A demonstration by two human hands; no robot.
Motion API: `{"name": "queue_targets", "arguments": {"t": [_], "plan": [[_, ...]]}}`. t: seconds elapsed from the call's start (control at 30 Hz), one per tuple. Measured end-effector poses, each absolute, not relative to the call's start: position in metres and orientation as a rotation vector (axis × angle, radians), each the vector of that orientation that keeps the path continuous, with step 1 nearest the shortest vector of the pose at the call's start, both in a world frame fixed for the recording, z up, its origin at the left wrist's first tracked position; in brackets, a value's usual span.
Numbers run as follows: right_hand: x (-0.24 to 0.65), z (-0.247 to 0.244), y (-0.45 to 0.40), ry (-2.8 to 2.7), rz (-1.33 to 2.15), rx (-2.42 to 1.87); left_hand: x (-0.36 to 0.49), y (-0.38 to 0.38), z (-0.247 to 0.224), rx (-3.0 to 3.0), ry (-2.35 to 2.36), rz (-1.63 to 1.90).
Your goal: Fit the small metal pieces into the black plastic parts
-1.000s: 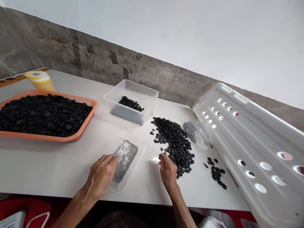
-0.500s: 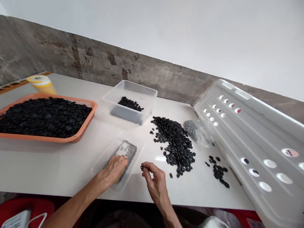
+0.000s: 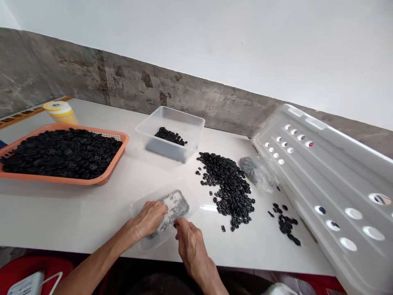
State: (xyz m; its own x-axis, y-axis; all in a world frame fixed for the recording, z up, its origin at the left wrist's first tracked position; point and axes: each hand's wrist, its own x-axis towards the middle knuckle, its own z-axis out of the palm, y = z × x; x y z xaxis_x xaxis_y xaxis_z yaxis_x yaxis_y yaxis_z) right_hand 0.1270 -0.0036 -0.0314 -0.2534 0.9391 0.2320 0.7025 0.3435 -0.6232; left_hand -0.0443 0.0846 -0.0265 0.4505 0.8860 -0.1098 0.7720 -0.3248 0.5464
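Note:
A shallow clear tray [image 3: 139, 203] lies near the table's front edge, with small grey metal-looking bits [image 3: 181, 203] scattered in it. Over its left part is my left hand [image 3: 150, 218], fingers bent together down at the bits; whatever they pinch is hidden. At the tray's right side, close to the left fingers, my right hand [image 3: 190, 243] is closed in a pinch. A dark tip of a small black plastic piece [image 3: 175, 224] shows at its fingertips. To the right spreads a heap of similar black pieces [image 3: 230, 184], with two-hole faces.
An orange basket [image 3: 112, 168] full of black pieces stands at left, before a yellow-lidded cup [image 3: 61, 112]. A clear bin [image 3: 192, 135] with some pieces sits behind. At right are a bag of grey bits [image 3: 249, 169], a few loose pieces [image 3: 287, 224] and a leaning white perforated panel [image 3: 325, 176].
My right hand has moved left to the tray and turned palm-down with its black piece. The tray has shifted right, and the grey bits in it have spread about.

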Motion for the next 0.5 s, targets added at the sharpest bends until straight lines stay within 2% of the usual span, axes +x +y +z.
{"name": "queue_targets", "arguments": {"t": [0.1, 0.3, 0.5], "plan": [[0.123, -0.025, -0.009, -1.921, 0.77, -1.454, -0.044, 0.085, -0.012, 2.012, 1.295, 0.426], [0.123, -0.015, 0.002, -1.505, 1.008, -1.332, -0.049, 0.078, -0.004, 1.521, 1.107, 0.603], [0.117, -0.012, 0.011, -1.593, 0.845, -1.368, -0.05, 0.067, -0.002, 1.277, 1.074, 0.732]]}}
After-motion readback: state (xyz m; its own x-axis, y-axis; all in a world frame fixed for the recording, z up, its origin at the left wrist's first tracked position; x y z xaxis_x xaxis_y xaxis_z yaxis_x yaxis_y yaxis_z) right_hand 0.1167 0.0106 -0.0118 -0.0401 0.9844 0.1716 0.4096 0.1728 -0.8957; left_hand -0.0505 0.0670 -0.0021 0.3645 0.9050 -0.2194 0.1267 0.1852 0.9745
